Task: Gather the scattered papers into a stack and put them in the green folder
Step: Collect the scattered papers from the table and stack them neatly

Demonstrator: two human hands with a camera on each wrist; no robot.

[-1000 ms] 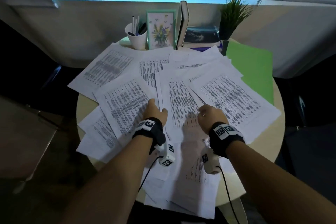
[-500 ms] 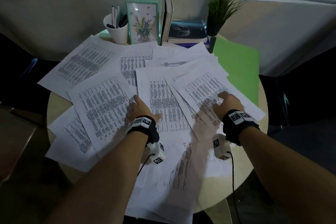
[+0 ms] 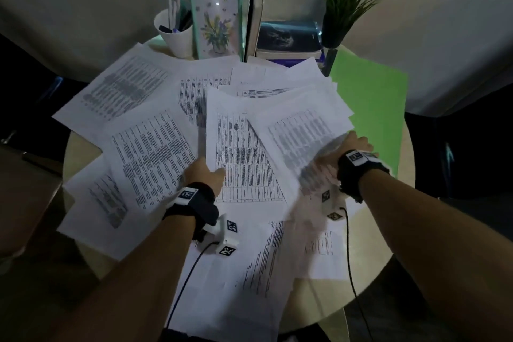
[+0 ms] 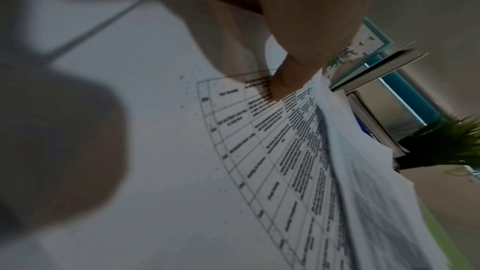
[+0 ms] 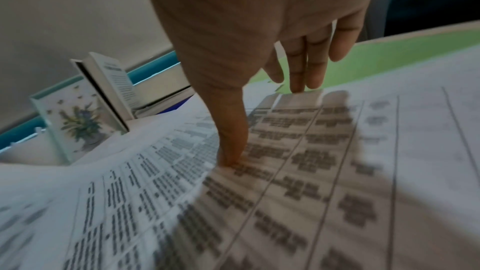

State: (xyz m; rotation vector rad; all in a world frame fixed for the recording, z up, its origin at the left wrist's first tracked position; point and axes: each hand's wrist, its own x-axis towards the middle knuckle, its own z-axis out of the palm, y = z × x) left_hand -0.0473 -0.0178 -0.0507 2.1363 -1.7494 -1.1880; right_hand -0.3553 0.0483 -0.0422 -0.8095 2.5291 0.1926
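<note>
Head view shows a round worktop [image 3: 83, 147] strewn with printed papers [image 3: 244, 158], overlapping at odd angles and hanging over its near edge. The green folder [image 3: 374, 108] lies flat and closed at the right side of the worktop, its left margin covered by the rightmost sheets; nothing is seen inside it.

The left hand [image 3: 204, 173] rests palm-down on the sheets near the middle of the spread. In the left wrist view its thumb [image 4: 285, 81] presses flat on a table-printed sheet, and the other fingers are out of sight there. It grips nothing that can be seen.

The right hand [image 3: 352, 144] is on the rightmost sheet, beside the folder's left edge. In the right wrist view its fingers [image 5: 301, 65] are straight and close together, tips down at the far edge of that sheet where it meets the green, and the thumb [image 5: 231, 143] presses on the print. The sheet looks blurred.

At the back stands a white cup [image 3: 177, 36] holding several pens. Just right of it are a framed flower picture [image 3: 215, 22], an upright book [image 3: 255, 11], a flat stack of books [image 3: 288, 39], and a potted plant [image 3: 344, 5] in a dark pot.
</note>
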